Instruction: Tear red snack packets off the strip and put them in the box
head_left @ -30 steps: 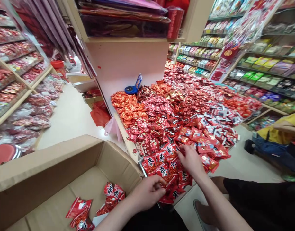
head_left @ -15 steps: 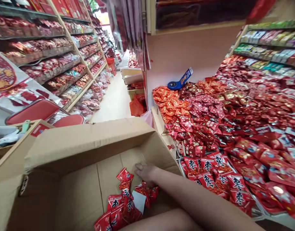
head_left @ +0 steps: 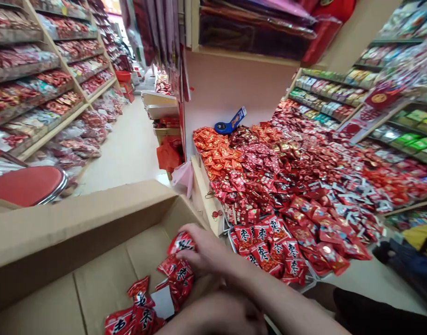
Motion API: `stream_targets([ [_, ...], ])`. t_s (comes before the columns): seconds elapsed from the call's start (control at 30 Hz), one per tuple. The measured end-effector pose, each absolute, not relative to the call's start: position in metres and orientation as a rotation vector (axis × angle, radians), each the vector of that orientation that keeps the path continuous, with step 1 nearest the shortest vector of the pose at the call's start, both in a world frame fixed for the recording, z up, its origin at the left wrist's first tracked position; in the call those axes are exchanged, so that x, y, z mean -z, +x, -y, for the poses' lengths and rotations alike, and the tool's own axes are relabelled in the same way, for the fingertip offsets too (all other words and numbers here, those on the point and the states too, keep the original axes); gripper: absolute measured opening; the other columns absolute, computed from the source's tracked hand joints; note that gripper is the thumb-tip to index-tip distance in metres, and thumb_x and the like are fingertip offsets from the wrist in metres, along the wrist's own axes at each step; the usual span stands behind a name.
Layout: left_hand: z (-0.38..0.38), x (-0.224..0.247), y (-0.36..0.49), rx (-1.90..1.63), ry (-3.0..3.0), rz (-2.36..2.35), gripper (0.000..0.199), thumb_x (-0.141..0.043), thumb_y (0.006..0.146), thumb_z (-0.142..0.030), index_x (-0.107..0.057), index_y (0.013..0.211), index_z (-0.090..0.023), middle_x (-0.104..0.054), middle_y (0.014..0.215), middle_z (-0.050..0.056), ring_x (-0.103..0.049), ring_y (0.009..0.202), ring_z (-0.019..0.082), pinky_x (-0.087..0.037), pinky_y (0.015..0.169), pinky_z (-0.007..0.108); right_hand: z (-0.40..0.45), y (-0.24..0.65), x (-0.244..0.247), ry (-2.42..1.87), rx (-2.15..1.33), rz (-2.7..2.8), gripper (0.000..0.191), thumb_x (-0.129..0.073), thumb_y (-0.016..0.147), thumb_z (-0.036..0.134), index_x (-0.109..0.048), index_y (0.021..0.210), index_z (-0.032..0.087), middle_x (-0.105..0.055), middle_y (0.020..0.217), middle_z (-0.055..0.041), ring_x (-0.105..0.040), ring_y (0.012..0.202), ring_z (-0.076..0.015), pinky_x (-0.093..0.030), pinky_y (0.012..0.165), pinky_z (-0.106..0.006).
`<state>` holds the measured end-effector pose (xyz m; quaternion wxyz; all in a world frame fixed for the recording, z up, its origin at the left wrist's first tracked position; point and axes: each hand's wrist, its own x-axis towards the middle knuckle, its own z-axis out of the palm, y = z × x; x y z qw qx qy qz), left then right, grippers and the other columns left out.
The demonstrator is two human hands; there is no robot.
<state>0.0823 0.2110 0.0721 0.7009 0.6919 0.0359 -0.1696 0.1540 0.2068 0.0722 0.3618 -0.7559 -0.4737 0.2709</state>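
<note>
Inside a cardboard box (head_left: 109,265), my right hand (head_left: 203,253) reaches from the right, its fingers closed round red packets (head_left: 180,274) with black characters. Below it, my left hand (head_left: 234,309) is blurred and partly behind my right forearm, so its fingers and anything in them cannot be made out. More red packets (head_left: 142,314) of the same kind lie in the box, beside a white card (head_left: 163,301). A tray of matching packets (head_left: 264,256) stands right of the box.
Heaps of small red and orange packets (head_left: 255,158) spread behind the tray, with a blue scoop-like object (head_left: 230,123) at their back. A red stool (head_left: 28,184) stands beyond the box on the left. Stocked shelves (head_left: 35,74) line the aisle (head_left: 123,139).
The view has swung right. My right hand, earlier flat on the box floor with fingers spread, has closed on packets and lifted them. My left hand has come partly into view.
</note>
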Motion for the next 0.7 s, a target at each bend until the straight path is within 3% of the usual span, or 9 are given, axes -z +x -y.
stream_targets([
  [0.1, -0.230, -0.068, 0.090, 0.415, 1.448, -0.240, 0.019, -0.052, 0.071, -0.038, -0.062, 0.069, -0.022, -0.055, 0.049, -0.002, -0.044, 0.037, 0.011, -0.030, 0.035, 0.023, -0.140, 0.158, -0.093, -1.614, -0.689, 0.542, 0.036, -0.060, 0.076, 0.035, -0.041, 0.103, 0.023, -0.062, 0.090, -0.0021, -0.060, 0.078, -0.0157, -0.048, 0.070, -0.029],
  [0.2, -0.233, -0.070, 0.112, 0.281, 1.358, -0.368, 0.043, -0.028, 0.083, -0.049, -0.055, 0.096, -0.019, -0.055, 0.068, 0.000, -0.050, 0.051, 0.010, -0.037, 0.043, 0.022, -0.093, 0.151, -0.090, -1.590, -0.611, 0.281, 0.034, -0.065, 0.072, 0.033, -0.047, 0.098, 0.022, -0.062, 0.096, -0.0043, -0.059, 0.087, -0.0190, -0.046, 0.079, -0.035],
  [0.3, -0.227, -0.074, 0.127, 0.230, 1.349, -0.301, 0.037, -0.052, 0.074, -0.047, -0.059, 0.093, -0.017, -0.060, 0.082, 0.003, -0.055, 0.074, 0.014, -0.044, 0.064, 0.025, -0.076, 0.141, -0.075, -1.706, -0.490, 0.250, 0.039, -0.070, 0.067, 0.032, -0.054, 0.100, 0.022, -0.059, 0.106, -0.0067, -0.053, 0.101, -0.0227, -0.039, 0.091, -0.040],
  [0.37, -0.220, -0.073, 0.131, 0.223, 1.370, -0.260, 0.027, -0.065, 0.066, -0.037, -0.061, 0.084, -0.016, -0.062, 0.078, 0.001, -0.055, 0.076, 0.015, -0.044, 0.069, 0.026, -0.073, 0.136, -0.068, -1.571, -0.464, 0.151, 0.047, -0.072, 0.065, 0.032, -0.052, 0.106, 0.023, -0.057, 0.110, -0.0068, -0.052, 0.104, -0.0218, -0.042, 0.089, -0.038],
  [0.43, -0.214, -0.069, 0.133, 0.197, 1.390, -0.263, 0.022, -0.065, 0.067, -0.033, -0.060, 0.079, -0.016, -0.062, 0.073, -0.001, -0.054, 0.070, 0.013, -0.043, 0.068, 0.026, -0.071, 0.131, -0.063, -1.364, -0.471, -0.031, 0.049, -0.072, 0.064, 0.035, -0.050, 0.107, 0.024, -0.059, 0.106, -0.0057, -0.057, 0.092, -0.0190, -0.049, 0.073, -0.031],
  [0.53, -0.209, -0.062, 0.135, 0.165, 1.433, -0.291, 0.021, -0.062, 0.069, -0.036, -0.057, 0.073, -0.015, -0.058, 0.065, -0.003, -0.051, 0.062, 0.011, -0.041, 0.062, 0.025, -0.067, 0.126, -0.057, -1.191, -0.418, -0.256, 0.037, -0.071, 0.065, 0.038, -0.055, 0.092, 0.020, -0.060, 0.083, -0.0008, -0.057, 0.065, -0.0123, -0.048, 0.054, -0.024],
  [0.7, -0.206, -0.062, 0.140, 0.121, 1.599, -0.242, 0.023, -0.054, 0.075, -0.038, -0.053, 0.070, -0.017, -0.047, 0.059, -0.005, -0.042, 0.056, 0.010, -0.035, 0.055, 0.024, -0.059, 0.123, -0.046, -1.195, -0.317, -0.246, 0.025, -0.067, 0.070, 0.040, -0.055, 0.076, 0.018, -0.054, 0.065, 0.0031, -0.053, 0.056, -0.0105, -0.047, 0.054, -0.025],
])
